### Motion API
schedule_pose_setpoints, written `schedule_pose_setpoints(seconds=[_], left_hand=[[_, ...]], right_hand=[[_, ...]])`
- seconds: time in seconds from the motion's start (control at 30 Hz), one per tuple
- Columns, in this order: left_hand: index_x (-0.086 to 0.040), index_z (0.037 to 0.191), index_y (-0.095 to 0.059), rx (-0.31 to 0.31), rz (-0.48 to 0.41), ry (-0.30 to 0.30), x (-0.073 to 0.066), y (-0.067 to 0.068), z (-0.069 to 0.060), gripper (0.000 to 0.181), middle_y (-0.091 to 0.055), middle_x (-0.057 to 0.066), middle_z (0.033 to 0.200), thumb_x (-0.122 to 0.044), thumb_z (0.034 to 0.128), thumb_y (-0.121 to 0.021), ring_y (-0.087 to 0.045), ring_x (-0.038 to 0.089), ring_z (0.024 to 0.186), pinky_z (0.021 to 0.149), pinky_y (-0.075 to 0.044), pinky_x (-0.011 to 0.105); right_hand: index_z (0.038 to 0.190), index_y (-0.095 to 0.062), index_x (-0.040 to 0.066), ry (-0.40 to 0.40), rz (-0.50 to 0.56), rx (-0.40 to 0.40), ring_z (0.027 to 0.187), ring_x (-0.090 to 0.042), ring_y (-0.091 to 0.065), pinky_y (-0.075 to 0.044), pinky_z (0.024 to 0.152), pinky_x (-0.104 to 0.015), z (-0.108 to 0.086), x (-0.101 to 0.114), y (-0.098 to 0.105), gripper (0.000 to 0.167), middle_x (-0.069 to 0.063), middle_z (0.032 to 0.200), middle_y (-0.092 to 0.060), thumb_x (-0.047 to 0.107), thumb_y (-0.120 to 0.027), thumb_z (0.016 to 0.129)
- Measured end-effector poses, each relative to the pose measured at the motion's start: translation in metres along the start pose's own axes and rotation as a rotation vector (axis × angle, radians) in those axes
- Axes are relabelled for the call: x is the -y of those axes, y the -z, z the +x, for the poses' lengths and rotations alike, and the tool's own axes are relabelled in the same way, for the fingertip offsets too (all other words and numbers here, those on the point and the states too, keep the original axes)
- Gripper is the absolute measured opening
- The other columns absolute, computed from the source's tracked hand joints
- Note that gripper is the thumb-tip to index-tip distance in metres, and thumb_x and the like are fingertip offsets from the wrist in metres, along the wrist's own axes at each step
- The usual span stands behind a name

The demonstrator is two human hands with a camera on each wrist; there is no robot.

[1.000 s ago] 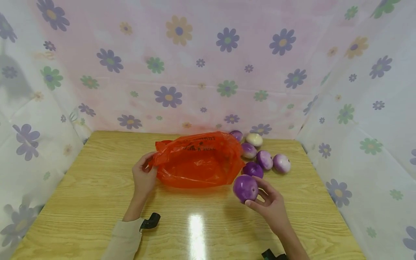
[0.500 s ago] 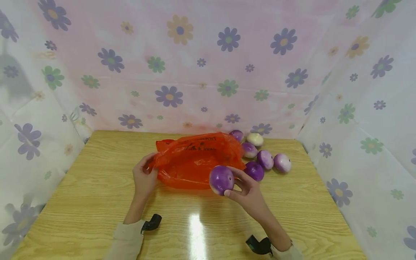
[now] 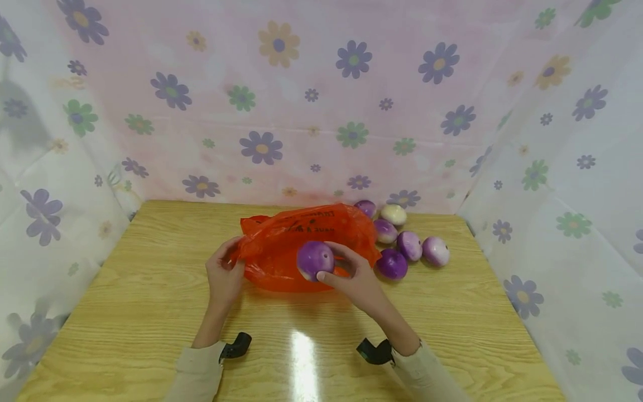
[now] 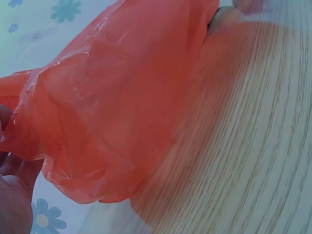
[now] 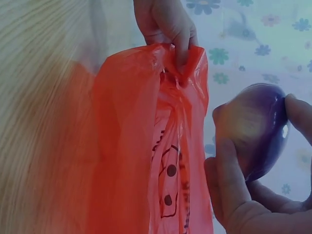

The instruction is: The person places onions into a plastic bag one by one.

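Pinches red bag (image 3: pixel 291 241) with left hand (image 3: pixel 223 274) and, in right hand (image 3: pixel 360 280), grips purple onion (image 3: pixel 314 261) by bag's mouth, not in yet, with six more onions (image 3: pixel 409 246) still out near back right corner of desk (image 3: pixel 467 312).

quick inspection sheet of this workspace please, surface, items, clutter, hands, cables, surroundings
Surface: wood-grain table with a bright glare streak
Job's things: red plastic bag, printed, mouth open; purple onion-like vegetable held in front of that opening in the head view; six more onion-like vegetables, one mostly cream, grouped to the bag's right
Clutter: nothing seen
Hands: left hand pinches the bag's left edge; right hand grips the purple vegetable; black wrist attachments on both
Cables: nothing seen
Surroundings: flower-print cloth behind and at both sides
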State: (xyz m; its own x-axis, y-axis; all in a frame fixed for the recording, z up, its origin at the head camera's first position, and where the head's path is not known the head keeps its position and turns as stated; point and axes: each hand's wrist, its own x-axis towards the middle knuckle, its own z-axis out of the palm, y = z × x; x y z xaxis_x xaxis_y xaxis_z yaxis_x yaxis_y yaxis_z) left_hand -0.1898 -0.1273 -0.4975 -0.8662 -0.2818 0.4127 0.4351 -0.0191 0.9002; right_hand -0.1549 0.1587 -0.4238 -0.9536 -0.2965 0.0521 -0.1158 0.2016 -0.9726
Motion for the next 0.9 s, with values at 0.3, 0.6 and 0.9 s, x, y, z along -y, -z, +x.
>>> schedule_pose_setpoints(seconds=[0.3, 0.6, 0.9], left_hand=[[0.012, 0.121, -0.065, 0.0, -0.021, -0.018, -0.003, -0.003, -0.003, 0.039, -0.069, -0.008, 0.112, 0.024, 0.0876, -0.049, -0.066, 0.009, 0.102, 0.089, -0.055, 0.018], [0.009, 0.121, -0.066, -0.002, 0.005, -0.006, -0.003, -0.005, -0.006, 0.038, -0.069, -0.01, 0.112, 0.023, 0.0888, -0.052, -0.066, 0.009, 0.102, 0.09, -0.054, 0.017], [0.005, 0.121, -0.068, 0.003, 0.032, -0.001, -0.003, -0.005, -0.006, 0.035, -0.069, -0.009, 0.111, 0.017, 0.0911, -0.055, -0.067, 0.01, 0.103, 0.089, -0.055, 0.017]], right_hand=[[0.142, -0.057, 0.028, -0.124, -0.094, 0.054, 0.123, -0.025, -0.061, -0.058, 0.092, -0.043, 0.027, 0.005, -0.007, 0.064, 0.003, 0.14, -0.059, 0.037, -0.083, 0.085], [0.144, -0.056, 0.014, -0.16, -0.133, 0.083, 0.116, -0.028, -0.064, -0.059, 0.092, -0.042, 0.05, 0.002, -0.018, 0.067, -0.006, 0.136, -0.061, 0.032, -0.083, 0.085], [0.145, -0.053, 0.009, -0.204, -0.128, 0.114, 0.113, -0.026, -0.066, -0.059, 0.092, -0.04, 0.066, -0.004, -0.025, 0.073, -0.009, 0.131, -0.063, 0.036, -0.083, 0.084]])
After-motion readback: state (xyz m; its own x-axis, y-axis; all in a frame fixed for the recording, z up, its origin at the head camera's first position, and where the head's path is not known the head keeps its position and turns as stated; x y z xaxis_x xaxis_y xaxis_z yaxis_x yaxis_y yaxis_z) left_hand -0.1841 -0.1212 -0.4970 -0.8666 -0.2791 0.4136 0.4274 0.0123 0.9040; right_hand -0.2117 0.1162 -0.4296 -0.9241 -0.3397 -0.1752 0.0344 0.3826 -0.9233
